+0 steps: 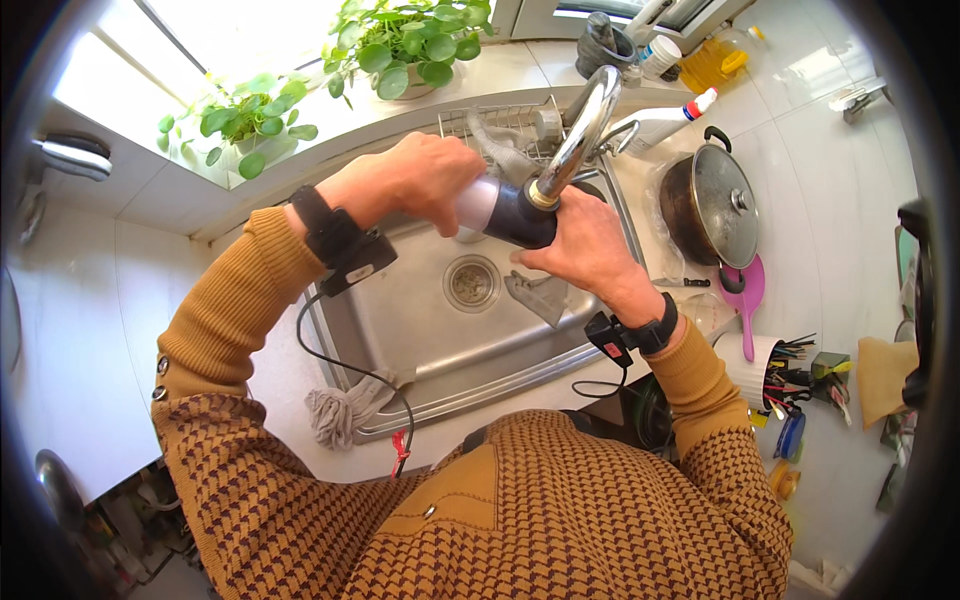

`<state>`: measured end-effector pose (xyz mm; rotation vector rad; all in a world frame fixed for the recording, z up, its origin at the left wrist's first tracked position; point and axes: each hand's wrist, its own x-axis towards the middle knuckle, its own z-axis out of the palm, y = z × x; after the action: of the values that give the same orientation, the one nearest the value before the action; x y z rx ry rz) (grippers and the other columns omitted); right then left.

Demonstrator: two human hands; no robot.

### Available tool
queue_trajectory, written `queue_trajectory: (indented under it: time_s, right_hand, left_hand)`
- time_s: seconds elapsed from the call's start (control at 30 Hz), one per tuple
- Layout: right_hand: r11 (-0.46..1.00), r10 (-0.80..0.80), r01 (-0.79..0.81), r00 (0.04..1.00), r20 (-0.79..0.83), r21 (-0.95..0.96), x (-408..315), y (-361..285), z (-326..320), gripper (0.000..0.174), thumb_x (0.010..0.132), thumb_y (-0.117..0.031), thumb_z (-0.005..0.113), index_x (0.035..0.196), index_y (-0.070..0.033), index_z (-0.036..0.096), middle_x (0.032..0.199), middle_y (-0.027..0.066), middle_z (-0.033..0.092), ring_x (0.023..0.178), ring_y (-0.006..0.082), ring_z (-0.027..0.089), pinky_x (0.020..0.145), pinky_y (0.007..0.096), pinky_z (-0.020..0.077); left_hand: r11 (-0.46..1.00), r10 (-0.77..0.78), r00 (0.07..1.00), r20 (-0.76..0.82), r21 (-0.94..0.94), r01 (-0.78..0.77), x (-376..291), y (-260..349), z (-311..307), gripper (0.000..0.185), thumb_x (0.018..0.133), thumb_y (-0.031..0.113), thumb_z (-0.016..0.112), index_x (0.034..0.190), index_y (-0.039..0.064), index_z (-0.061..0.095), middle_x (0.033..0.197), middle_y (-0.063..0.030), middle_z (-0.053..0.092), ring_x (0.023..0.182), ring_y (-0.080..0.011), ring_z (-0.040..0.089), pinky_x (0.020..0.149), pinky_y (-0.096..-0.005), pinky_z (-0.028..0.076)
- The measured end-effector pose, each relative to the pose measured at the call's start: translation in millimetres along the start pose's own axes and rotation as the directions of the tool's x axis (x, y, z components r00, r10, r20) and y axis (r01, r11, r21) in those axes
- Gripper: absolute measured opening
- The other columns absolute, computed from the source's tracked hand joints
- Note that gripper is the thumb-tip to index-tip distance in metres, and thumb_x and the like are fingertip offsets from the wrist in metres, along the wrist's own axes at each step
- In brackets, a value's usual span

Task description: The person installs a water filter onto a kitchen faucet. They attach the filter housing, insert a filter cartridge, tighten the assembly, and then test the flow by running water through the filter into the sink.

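Over the steel sink (405, 330), both my hands grip a cylindrical bottle-like container (517, 217), pale pink towards the left and black towards the right. My left hand (431, 176) wraps the pale end. My right hand (592, 240) holds the black end, its thumb underneath. The chrome faucet (574, 135) arches above, its brass-coloured spout tip just over the black part. Whether the tip touches the container I cannot tell, and no stream of water is visible. Beneath lies the drain strainer (472, 283), with a grey cloth (538, 295) to its right on the basin floor.
A wire rack (457, 124) holding a pale cloth stands behind the sink. To the right are a lidded pot (709, 206), a knife (694, 283), a pink ladle-like utensil (750, 289) and a white spray bottle (660, 126). A crumpled rag (334, 416) hangs over the front-left rim.
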<state>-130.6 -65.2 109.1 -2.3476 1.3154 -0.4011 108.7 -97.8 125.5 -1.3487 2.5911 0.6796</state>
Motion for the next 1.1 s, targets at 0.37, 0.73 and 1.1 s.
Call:
queue_trajectory:
  time_s: [0.37,0.73,1.1]
  right_hand:
    - [0.994,0.022,-0.031,0.996,0.083,0.109,11.6,6.6,2.2,0.038,0.060,-0.027,0.077,0.089,-0.004,0.068,0.079,0.0198,0.070,0.079,0.0409,0.068,0.073,0.0452,0.0566]
    - [0.981,0.019,-0.033,0.997,0.073,0.189,8.9,-0.6,4.9,0.040,0.060,-0.019,0.075,0.092,0.004,0.065,0.077,0.0210,0.066,0.070,0.0334,0.064,0.073,0.0373,0.0533]
    - [0.982,0.009,-0.024,0.997,0.080,0.185,11.0,8.7,3.2,0.038,0.058,-0.018,0.073,0.087,0.004,0.064,0.069,0.0207,0.063,0.064,0.0370,0.061,0.069,0.0388,0.0529]
  left_hand:
    - [0.928,0.170,0.695,-0.699,0.352,0.126,-10.7,10.4,64.8,0.032,0.071,0.010,0.069,0.102,0.009,0.062,0.089,-0.0060,0.061,0.088,-0.0251,0.062,0.093,-0.0435,0.045]
    - [0.992,-0.018,0.999,0.045,-0.127,0.024,-10.8,-9.6,-5.5,0.072,0.055,0.029,0.095,0.114,0.005,0.061,0.103,-0.0150,0.069,0.098,-0.0345,0.066,0.085,-0.0443,0.052]
    - [0.955,0.231,0.760,-0.607,0.289,-0.060,-15.9,2.8,51.2,0.044,0.060,0.011,0.076,0.100,0.008,0.059,0.088,-0.0091,0.063,0.084,-0.0293,0.063,0.081,-0.0396,0.048]
